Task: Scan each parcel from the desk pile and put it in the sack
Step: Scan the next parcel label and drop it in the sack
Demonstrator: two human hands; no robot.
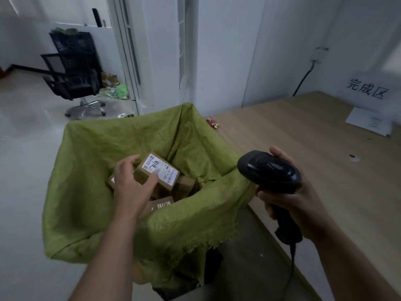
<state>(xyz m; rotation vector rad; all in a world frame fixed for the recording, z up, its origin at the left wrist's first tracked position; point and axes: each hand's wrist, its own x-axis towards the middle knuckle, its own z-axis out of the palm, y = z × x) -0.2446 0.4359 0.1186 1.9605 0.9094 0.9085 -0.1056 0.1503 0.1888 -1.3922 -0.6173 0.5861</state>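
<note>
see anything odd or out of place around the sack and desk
A small red object lies at the desk edge beside the green sack. Litter is scattered by the office chair. The sack's near rim is frayed.

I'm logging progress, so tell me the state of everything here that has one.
sack: open, other parcels inside.
labelled parcel: label up, held in the sack's mouth.
left hand: holds the labelled parcel.
scanner: held by its handle.
right hand: grips the scanner.
</note>
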